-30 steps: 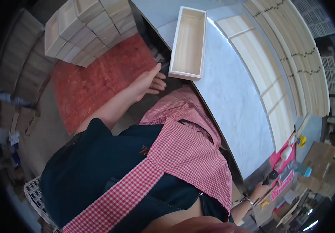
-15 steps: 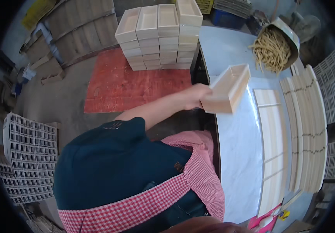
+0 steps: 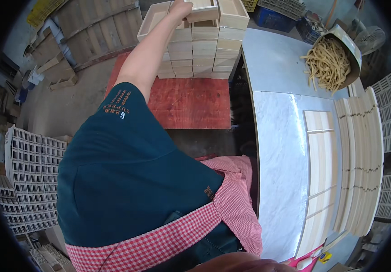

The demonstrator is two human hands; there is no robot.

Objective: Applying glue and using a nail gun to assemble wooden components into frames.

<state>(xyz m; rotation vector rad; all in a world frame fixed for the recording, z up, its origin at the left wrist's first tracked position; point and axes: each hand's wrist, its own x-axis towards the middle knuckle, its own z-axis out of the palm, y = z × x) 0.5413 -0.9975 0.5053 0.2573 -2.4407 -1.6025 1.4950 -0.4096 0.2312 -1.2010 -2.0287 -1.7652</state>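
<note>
A shallow, open-topped wooden box (image 3: pixel 203 10) of pale, unfinished wood is grasped at its near edge by the left hand (image 3: pixel 180 8), at the end of a bare arm stretched far forward and up from a dark teal sleeve. The box is long and rectangular, with thin walls and a flat bottom, and is seen resting on top of the middle column of a stack of like boxes (image 3: pixel 195 43). That stack is made up of several columns set touching side by side on a red board (image 3: pixel 191 102) lying on the floor. The fingers are closed over the box's rim; how far they wrap round cannot be told, as the hand is cut by the picture's upper edge. The right hand is not seen. To the right, a pale marble-topped table (image 3: pixel 281 158) is shown, on which flat wooden panels (image 3: pixel 322 167) and long slats (image 3: pixel 361 158) are laid, with a container of thin wooden sticks (image 3: pixel 329 63) at its far end
</note>
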